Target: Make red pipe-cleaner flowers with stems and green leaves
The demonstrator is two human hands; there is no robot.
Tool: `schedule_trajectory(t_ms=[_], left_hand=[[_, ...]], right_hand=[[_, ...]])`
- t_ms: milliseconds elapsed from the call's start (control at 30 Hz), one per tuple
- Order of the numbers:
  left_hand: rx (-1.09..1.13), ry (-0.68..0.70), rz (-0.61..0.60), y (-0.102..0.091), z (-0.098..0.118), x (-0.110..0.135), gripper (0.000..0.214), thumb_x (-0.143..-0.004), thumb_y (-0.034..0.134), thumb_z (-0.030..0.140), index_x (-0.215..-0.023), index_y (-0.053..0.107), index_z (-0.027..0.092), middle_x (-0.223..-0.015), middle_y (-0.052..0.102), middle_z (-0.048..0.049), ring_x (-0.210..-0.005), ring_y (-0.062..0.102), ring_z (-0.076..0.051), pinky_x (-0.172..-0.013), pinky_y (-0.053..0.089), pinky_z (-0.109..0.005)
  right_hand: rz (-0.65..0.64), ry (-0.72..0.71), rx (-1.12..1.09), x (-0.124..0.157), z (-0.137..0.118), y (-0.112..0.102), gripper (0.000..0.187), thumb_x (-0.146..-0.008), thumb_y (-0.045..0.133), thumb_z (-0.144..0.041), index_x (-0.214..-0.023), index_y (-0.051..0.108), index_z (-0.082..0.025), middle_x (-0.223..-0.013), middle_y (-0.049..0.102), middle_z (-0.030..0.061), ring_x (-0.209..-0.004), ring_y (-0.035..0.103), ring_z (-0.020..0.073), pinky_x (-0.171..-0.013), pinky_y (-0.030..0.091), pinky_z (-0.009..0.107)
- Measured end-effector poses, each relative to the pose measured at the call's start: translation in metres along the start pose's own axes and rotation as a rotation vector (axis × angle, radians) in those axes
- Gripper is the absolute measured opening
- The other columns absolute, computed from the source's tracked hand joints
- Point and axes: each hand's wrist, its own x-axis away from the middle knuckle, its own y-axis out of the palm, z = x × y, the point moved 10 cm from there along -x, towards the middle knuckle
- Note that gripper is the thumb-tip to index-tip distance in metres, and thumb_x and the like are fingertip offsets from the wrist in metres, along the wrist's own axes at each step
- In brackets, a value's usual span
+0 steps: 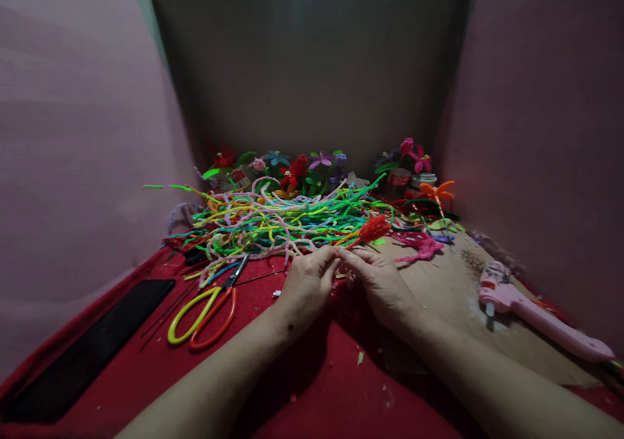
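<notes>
My left hand (312,279) and my right hand (377,283) meet fingertip to fingertip over the red cloth, both closed in a pinch. A red pipe-cleaner flower bud (374,229) shows just beyond my fingers, tilted to the right. Its thin lower end runs down to my fingertips, which grip it; the part between them is mostly hidden. Right behind my hands lies a heap of coloured pipe cleaners (273,221) in green, yellow, pink and blue. A pink fuzzy piece (422,247) rests to the right of the bud.
Scissors (207,315) with yellow and red handles lie left of my hands, near a dark flat object (92,348). On the right, a pink glue gun (536,319) lies across a brown board (451,309). Finished flowers (292,169) and a jar (423,180) stand along the back.
</notes>
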Motion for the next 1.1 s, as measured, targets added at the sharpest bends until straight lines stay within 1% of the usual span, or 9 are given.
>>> schedule_trajectory(t_ms=[100, 200, 267, 367, 467, 600, 833, 967, 1100], left_hand=[[0.245, -0.159, -0.047, 0.003, -0.010, -0.001, 0.017, -0.079, 0.047, 0.020, -0.067, 0.056, 0.016, -0.053, 0.048, 0.0040, -0.048, 0.041, -0.008, -0.050, 0.033, -0.020], [0.551, -0.381, -0.135, 0.017, -0.022, 0.004, 0.016, -0.076, 0.050, 0.024, -0.063, 0.051, 0.015, -0.045, 0.040, 0.0072, -0.036, 0.029, -0.004, -0.039, 0.025, -0.018], [0.751, -0.505, -0.192, 0.028, -0.027, 0.010, 0.016, -0.074, 0.055, 0.026, -0.064, 0.048, 0.016, -0.044, 0.040, 0.0082, -0.032, 0.025, -0.002, -0.035, 0.020, -0.016], [0.982, -0.596, -0.280, 0.040, -0.026, 0.015, 0.017, -0.073, 0.060, 0.029, -0.073, 0.049, 0.016, -0.048, 0.042, 0.0089, -0.029, 0.022, 0.000, -0.031, 0.016, -0.013], [1.120, -0.613, -0.350, 0.045, -0.023, 0.017, 0.015, -0.077, 0.058, 0.029, -0.080, 0.051, 0.016, -0.052, 0.043, 0.0089, -0.029, 0.019, 0.001, -0.029, 0.017, -0.011], [1.242, -0.587, -0.405, 0.045, -0.017, 0.017, 0.011, -0.081, 0.054, 0.025, -0.079, 0.051, 0.015, -0.052, 0.042, 0.0087, -0.029, 0.017, 0.002, -0.029, 0.021, -0.010], [1.338, -0.600, -0.466, 0.048, -0.015, 0.020, 0.012, -0.081, 0.052, 0.021, -0.092, 0.053, 0.017, -0.052, 0.043, 0.0087, -0.028, 0.013, 0.002, -0.027, 0.022, -0.009], [1.312, -0.596, -0.474, 0.047, -0.014, 0.020, 0.012, -0.079, 0.056, 0.023, -0.088, 0.055, 0.016, -0.052, 0.043, 0.0084, -0.028, 0.014, 0.002, -0.027, 0.022, -0.010], [1.146, -0.578, -0.433, 0.043, -0.015, 0.017, 0.016, -0.078, 0.057, 0.028, -0.077, 0.056, 0.012, -0.051, 0.045, 0.0067, -0.028, 0.020, 0.001, -0.028, 0.018, -0.012]], right_hand=[[-0.020, -0.004, -0.004, 0.000, -0.001, 0.002, 0.020, -0.071, 0.065, -0.037, -0.074, 0.071, -0.018, -0.069, 0.062, -0.0006, -0.062, 0.049, 0.0113, -0.062, 0.037, 0.025], [-0.034, -0.026, -0.014, 0.000, -0.004, 0.003, 0.017, -0.072, 0.064, -0.034, -0.073, 0.071, -0.019, -0.070, 0.063, -0.0002, -0.069, 0.052, 0.0134, -0.069, 0.039, 0.027], [-0.045, -0.030, -0.020, -0.001, -0.004, 0.003, 0.016, -0.073, 0.062, -0.032, -0.070, 0.071, -0.019, -0.067, 0.061, -0.0001, -0.068, 0.052, 0.0137, -0.068, 0.040, 0.027], [-0.054, -0.006, -0.060, -0.002, 0.000, 0.002, 0.016, -0.073, 0.063, -0.032, -0.075, 0.071, -0.019, -0.068, 0.062, 0.0004, -0.066, 0.053, 0.0141, -0.066, 0.042, 0.028], [-0.074, 0.011, -0.124, -0.004, 0.004, 0.003, 0.022, -0.072, 0.064, -0.033, -0.087, 0.071, -0.019, -0.070, 0.063, 0.0009, -0.064, 0.055, 0.0137, -0.066, 0.044, 0.028], [-0.107, 0.023, -0.181, -0.004, 0.007, 0.005, 0.026, -0.072, 0.066, -0.033, -0.094, 0.070, -0.020, -0.068, 0.064, 0.0008, -0.062, 0.055, 0.0124, -0.066, 0.044, 0.027], [-0.129, 0.058, -0.262, -0.001, 0.003, 0.010, 0.020, -0.068, 0.070, -0.030, -0.085, 0.072, -0.020, -0.068, 0.065, 0.0010, -0.065, 0.057, 0.0131, -0.071, 0.044, 0.029], [-0.118, 0.069, -0.278, -0.002, 0.003, 0.009, 0.020, -0.064, 0.073, -0.029, -0.081, 0.073, -0.019, -0.065, 0.066, 0.0007, -0.061, 0.057, 0.0126, -0.068, 0.044, 0.029], [-0.086, 0.068, -0.253, -0.005, 0.009, 0.003, 0.020, -0.066, 0.072, -0.029, -0.082, 0.072, -0.018, -0.065, 0.065, 0.0011, -0.062, 0.057, 0.0132, -0.063, 0.043, 0.027]])
